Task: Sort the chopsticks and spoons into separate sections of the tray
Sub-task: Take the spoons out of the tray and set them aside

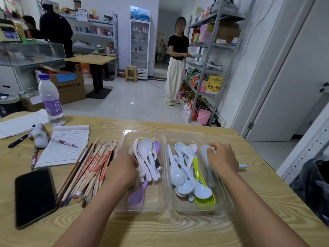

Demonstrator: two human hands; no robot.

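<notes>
My left hand (122, 171) curls over the near-left edge of the clear tray (165, 209), fingers bent down among the white spoons (148, 158) in its left section; whether they pinch a handle I cannot tell, as the back of the hand hides them. My right hand (222, 157) reaches into the narrow far-right section, fingers curled on a pale blue utensil (243, 165) whose end pokes out beside my wrist. Spoons lie in both wide sections: white ones and a purple spoon (137, 195) on the left, more white ones with a lime-green spoon (203, 195) in the middle. The chopsticks (89, 172) sit in a loose heap on the wooden table (160, 230), just beside the tray's left wall and none inside it, so the sorting looks barely begun; I judge the spoons must be gathered into one section to free another. A phone (34, 196), notepad (65, 145) and water bottle (50, 100) stand further left.
</notes>
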